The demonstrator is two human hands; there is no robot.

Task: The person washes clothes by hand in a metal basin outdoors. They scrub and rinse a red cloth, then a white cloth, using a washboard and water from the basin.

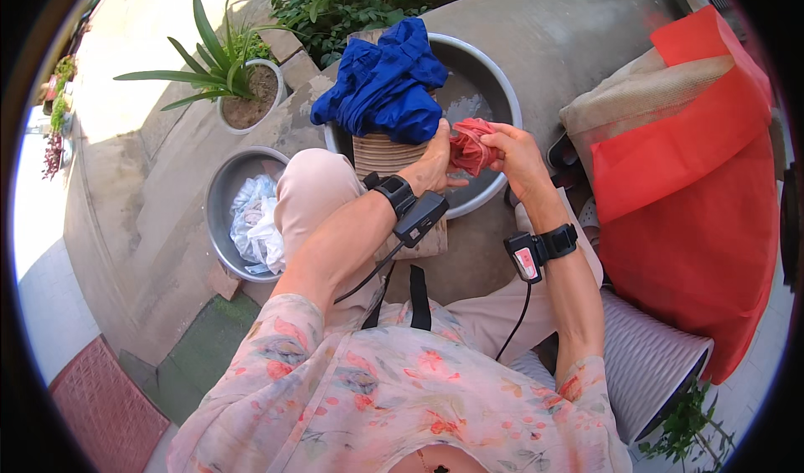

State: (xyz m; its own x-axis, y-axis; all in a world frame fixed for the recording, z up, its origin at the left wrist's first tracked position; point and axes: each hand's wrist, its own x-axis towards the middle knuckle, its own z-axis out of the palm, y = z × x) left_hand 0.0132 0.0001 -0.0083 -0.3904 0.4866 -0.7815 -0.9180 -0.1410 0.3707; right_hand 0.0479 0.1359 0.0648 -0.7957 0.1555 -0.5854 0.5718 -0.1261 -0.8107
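A bunched red cloth point(472, 146) is pinched in the fingers of my right hand point(518, 153), over a grey metal basin point(505, 77). My left hand point(433, 156) is right against the cloth's left side, thumb apart from the fingers. Whether it grips the cloth is not clear. Just beyond that hand, a heap of wet-looking blue fabric point(389, 84) lies on a ridged wooden washboard point(389, 156). The board leans in the basin, its lower end toward me. Some water with suds point(468, 109) shows at the basin's bottom.
At left, a smaller metal basin point(217, 215) holds white and pale blue cloths point(257, 222). Beyond it stands a potted plant point(248, 106). To my right are a large red fabric bag point(684, 240) and a grey woven-pattern container point(659, 354). Shrubs point(352, 11) border the concrete.
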